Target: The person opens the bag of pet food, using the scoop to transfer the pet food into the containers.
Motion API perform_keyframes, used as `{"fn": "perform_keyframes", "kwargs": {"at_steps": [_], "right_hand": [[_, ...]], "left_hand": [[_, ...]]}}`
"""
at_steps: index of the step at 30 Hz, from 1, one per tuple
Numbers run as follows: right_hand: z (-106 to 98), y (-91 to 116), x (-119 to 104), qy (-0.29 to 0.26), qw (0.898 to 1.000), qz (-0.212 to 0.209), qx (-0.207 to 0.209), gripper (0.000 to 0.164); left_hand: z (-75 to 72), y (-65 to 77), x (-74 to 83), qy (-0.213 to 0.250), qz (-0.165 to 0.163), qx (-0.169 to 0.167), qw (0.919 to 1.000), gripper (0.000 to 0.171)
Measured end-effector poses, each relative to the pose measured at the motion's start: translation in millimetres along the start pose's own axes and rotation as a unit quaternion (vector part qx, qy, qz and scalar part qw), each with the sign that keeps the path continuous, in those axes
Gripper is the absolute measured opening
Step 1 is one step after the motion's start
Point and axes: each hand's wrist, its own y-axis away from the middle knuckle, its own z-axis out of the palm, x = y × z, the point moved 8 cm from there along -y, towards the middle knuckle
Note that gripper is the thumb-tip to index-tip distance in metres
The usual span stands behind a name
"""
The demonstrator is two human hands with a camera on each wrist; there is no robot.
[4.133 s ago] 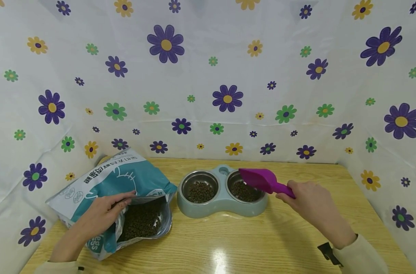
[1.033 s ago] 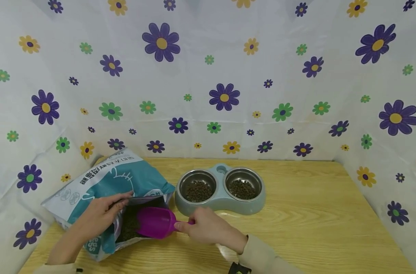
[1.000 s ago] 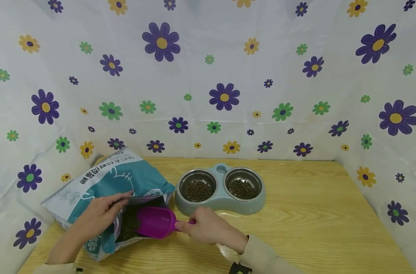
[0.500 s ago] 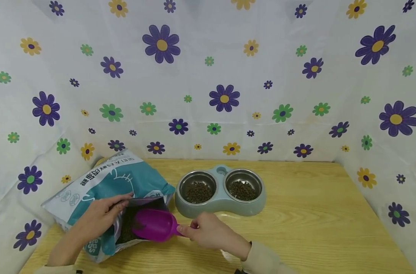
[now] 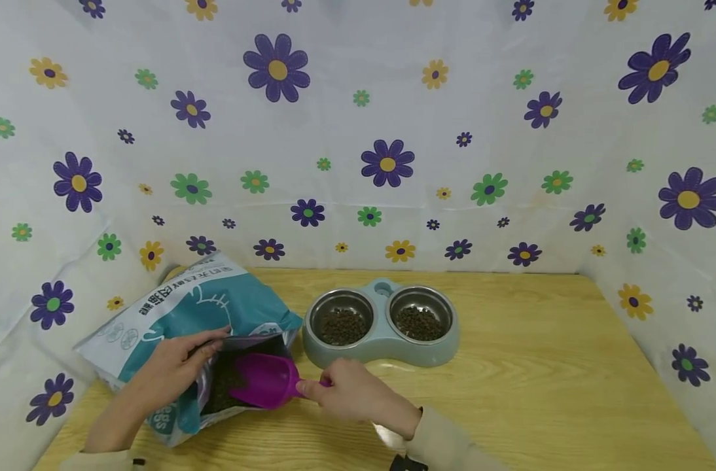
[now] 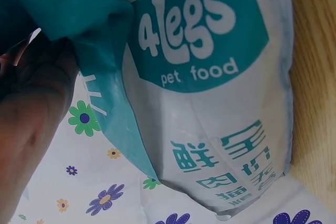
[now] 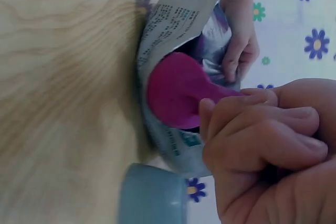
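A teal and white pet food bag [image 5: 216, 307] lies on its side with its mouth toward the person, dark brown kibble [image 5: 219, 386] inside. My left hand [image 5: 172, 366] pinches the upper edge of the bag's mouth between thumb and fingers, lifting it. With my right hand [image 5: 358, 396] I grip the handle of a magenta scoop [image 5: 269, 379]; the scoop's front end is inside the bag, among the kibble. In the right wrist view, the back of the scoop [image 7: 176, 90] fills the bag's opening, and curled fingers [image 7: 262, 135] wrap its handle.
Right of the bag stands a blue-grey double feeder [image 5: 381, 347] with two steel bowls, a left bowl [image 5: 341, 317] and a right bowl [image 5: 421, 314], kibble in both. All rest on a wooden table [image 5: 511, 392]. Behind hangs a flowered white cloth [image 5: 334, 124].
Some four seconds ago the scoop was over the right bowl; it has since moved left into the bag. In the last second it shifts slightly within the mouth. The left hand keeps its hold.
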Motion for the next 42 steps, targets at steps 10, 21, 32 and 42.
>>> {"fn": "perform_keyframes", "kwargs": {"at_steps": [10, 21, 32, 42], "right_hand": [[11, 8, 53, -0.184, 0.980, 0.038, -0.063, 0.054], [3, 21, 66, -0.223, 0.972, 0.009, -0.073, 0.056], [-17, 31, 59, -0.266, 0.960, 0.008, -0.087, 0.054], [-46, 43, 76, -0.245, 0.966, 0.039, -0.073, 0.058]], "left_hand": [[3.3, 1.2, -1.4, 0.009, 0.001, -0.002, 1.0000, 0.036], [0.8, 1.5, -2.2, 0.002, -0.007, -0.006, 1.0000, 0.037], [-4.5, -2.1, 0.0, -0.005, 0.014, 0.005, 0.9999, 0.036], [-2.1, -1.3, 0.6, -0.005, 0.013, 0.008, 0.9999, 0.036]]}}
